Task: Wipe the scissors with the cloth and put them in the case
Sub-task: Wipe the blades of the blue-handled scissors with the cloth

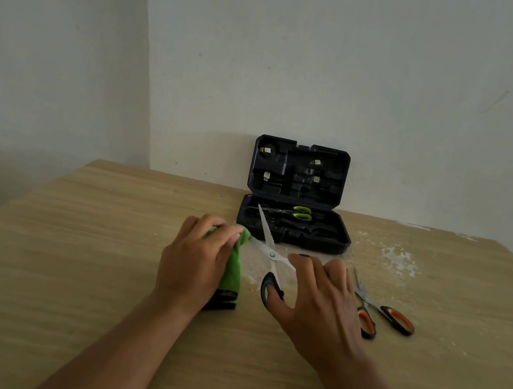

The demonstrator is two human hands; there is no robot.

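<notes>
On the wooden table (pixel 69 265), seen from the head camera, two bare forearms reach forward from the bottom edge. Left hand (pixel 196 258) grips a green cloth (pixel 234 266) with a dark band at its near end; its fingers are curled over the top of the cloth and press it onto the tip of one blade of the black-handled scissors (pixel 269 253). These scissors are open, one blade pointing up and away toward the case, the other running left under the cloth. Right hand (pixel 320 300) holds their handles: the thumb goes through the near black loop, the forefinger lies stretched along the far handle, and the other fingers lie loosely spread over it, so how they grip beneath I cannot tell

Just right of that hand, a second pair, the orange-handled scissors (pixel 379 309), lies flat on the table, its blades partly hidden behind the right hand

Farther back stands the black case (pixel 293 230), lid open and leaning up at the white wall (pixel 337 56). A pair of green-handled scissors (pixel 296 212) lies in the far part of its lower tray, blades pointing left. The raised blade of the held pair crosses in front of the case's left side

White crumbs and dust (pixel 398 258) are scattered over the table to the right of the case, and some under the held scissors
</notes>
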